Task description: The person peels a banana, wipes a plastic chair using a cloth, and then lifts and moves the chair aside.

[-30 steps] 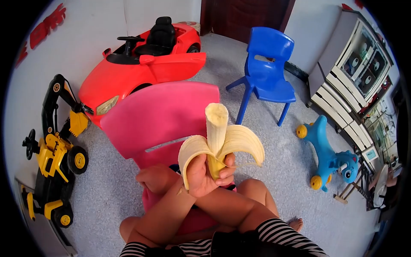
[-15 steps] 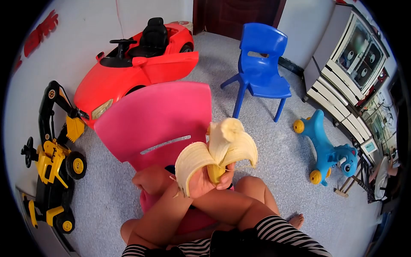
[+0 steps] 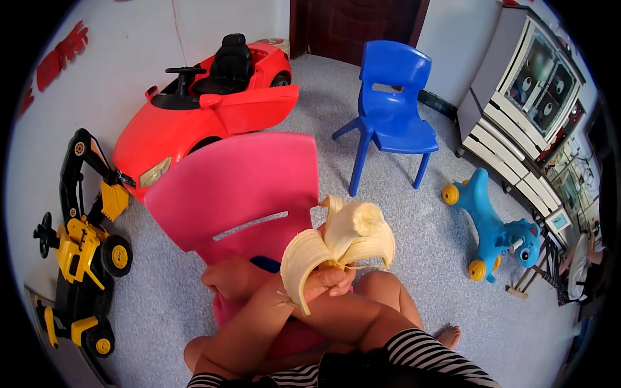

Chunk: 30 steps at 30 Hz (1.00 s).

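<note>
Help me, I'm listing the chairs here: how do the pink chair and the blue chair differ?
The pink chair is near the left hand and its banana; the blue chair stands farther off. The arms partly hide the pink chair, while the blue chair is in plain view. The pink chair's slot looks long and thin; the blue chair's looks shorter. Both are pierced this way, and each shows one colour.

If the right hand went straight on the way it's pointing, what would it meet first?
The right hand seems lined up with the toy digger first, across a stretch of floor; depth is unclear, so it might pass above it.
</note>
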Tool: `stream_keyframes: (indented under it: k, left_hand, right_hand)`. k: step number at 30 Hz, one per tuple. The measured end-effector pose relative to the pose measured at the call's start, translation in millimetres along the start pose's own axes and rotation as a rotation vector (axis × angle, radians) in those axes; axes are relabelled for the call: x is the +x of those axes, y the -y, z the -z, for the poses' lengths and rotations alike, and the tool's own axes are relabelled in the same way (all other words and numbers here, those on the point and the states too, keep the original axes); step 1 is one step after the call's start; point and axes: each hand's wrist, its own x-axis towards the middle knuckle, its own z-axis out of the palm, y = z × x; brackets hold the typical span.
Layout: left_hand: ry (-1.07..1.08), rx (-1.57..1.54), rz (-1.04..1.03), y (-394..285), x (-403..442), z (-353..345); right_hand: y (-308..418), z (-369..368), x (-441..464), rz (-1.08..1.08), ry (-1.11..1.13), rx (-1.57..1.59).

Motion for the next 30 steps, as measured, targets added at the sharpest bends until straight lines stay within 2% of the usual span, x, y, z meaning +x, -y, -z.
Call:
stream_keyframes:
  k: [3,8,15,24,25,30]
  left_hand:
    - [-0.028,-0.122,0.052,7,-4,10]
    - [-0.100,0.031,-0.009,1,-4,3]
    - [-0.029,-0.039,0.022,9,-2,7]
    - [-0.233,-0.056,-0.035,7,3,5]
    - [-0.170,-0.040,-0.041,7,3,8]
    - [-0.170,-0.092,-0.051,5,4,4]
  right_hand:
    - [3,2,0,0.006,-0.003,0.012]
    - [7,6,1,0.015,-0.012,0.027]
    - [14,15,2,0.097,-0.053,0.024]
    - [2,2,-1,0.026,-0.012,0.018]
    - [1,1,0,0.010,-0.010,-0.015]
    - [-16,-18,3,0.059,-0.049,-0.002]
